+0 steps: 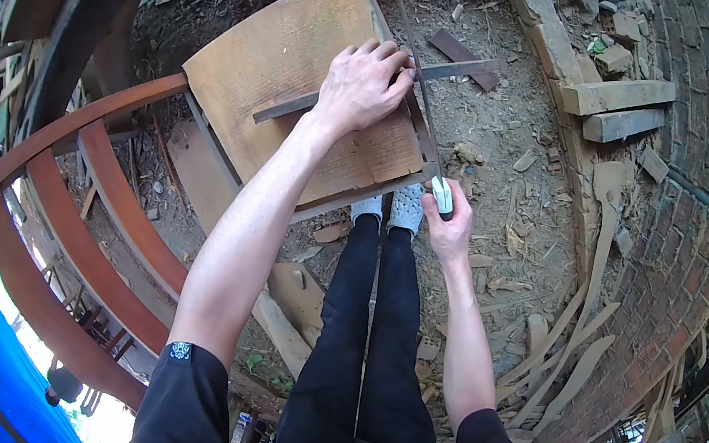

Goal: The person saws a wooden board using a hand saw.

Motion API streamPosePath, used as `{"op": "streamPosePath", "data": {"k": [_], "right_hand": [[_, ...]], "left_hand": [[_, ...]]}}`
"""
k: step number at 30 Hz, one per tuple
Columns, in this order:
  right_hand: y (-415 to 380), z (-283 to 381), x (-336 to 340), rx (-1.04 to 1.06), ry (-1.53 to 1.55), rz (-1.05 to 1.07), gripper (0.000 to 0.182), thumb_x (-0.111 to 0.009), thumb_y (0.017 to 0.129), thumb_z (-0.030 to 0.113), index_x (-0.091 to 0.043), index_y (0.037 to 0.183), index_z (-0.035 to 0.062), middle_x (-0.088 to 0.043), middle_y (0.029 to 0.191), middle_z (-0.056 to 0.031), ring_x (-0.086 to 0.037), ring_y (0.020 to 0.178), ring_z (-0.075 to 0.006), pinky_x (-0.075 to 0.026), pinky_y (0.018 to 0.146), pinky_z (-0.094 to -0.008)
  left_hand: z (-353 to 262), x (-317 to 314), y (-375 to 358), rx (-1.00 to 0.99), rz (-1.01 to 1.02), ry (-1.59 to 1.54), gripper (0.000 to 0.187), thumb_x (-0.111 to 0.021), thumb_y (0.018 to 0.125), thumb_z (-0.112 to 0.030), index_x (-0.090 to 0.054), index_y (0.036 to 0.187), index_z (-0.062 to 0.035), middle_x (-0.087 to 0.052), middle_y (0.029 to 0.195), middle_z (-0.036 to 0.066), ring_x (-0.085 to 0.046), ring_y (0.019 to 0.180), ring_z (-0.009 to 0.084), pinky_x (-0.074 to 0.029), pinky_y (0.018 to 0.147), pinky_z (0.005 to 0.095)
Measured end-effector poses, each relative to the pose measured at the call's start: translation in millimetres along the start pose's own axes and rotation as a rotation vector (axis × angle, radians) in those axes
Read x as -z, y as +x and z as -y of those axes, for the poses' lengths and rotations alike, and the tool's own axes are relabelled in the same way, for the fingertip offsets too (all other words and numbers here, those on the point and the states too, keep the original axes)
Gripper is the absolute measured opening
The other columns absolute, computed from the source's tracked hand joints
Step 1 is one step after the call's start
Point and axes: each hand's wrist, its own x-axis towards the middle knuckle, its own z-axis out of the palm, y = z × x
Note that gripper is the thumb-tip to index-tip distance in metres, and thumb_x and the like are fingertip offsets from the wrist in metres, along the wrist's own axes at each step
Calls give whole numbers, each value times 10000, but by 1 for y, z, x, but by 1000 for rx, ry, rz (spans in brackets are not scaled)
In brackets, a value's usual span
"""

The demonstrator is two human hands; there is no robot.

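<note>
My left hand (362,87) presses down on a thin dark strip of wood or metal (298,108) that lies across a wooden board (278,57). The strip sticks out past the board's right edge. My right hand (449,226) is closed around the pale handle (442,197) of a hacksaw-like saw. Its long thin blade (414,58) runs up along the board's right edge and crosses the strip next to my left fingers. My feet in light shoes (392,209) stand just below the board.
A curved reddish wooden frame (84,211) sweeps along the left. Dirt ground with wood scraps and shavings (553,358) lies to the right. Wood blocks (615,109) rest by a brick wall (689,223).
</note>
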Motion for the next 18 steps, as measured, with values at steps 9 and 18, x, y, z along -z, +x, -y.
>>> {"op": "streamPosePath", "data": {"k": [9,18], "right_hand": [[2,-2,-2,12,-39,-8,448,-842,977,390,-682,1147,7,-734,925,-47,-658,849,-113,-544,794,-307],[-31,-3,12,-58,-51,-4,458,-841,975,400,-682,1140,3,-721,931,-51,-652,862,-118,-537,801,-308]], "left_hand": [[10,1,-17,-102,-18,80,299,-765,967,-348,-726,1094,-80,-711,1010,80,-699,995,283,-575,851,405],[12,0,-19,-122,-34,71,258,-767,964,-315,-734,1085,-89,-705,991,62,-699,981,262,-579,837,390]]}}
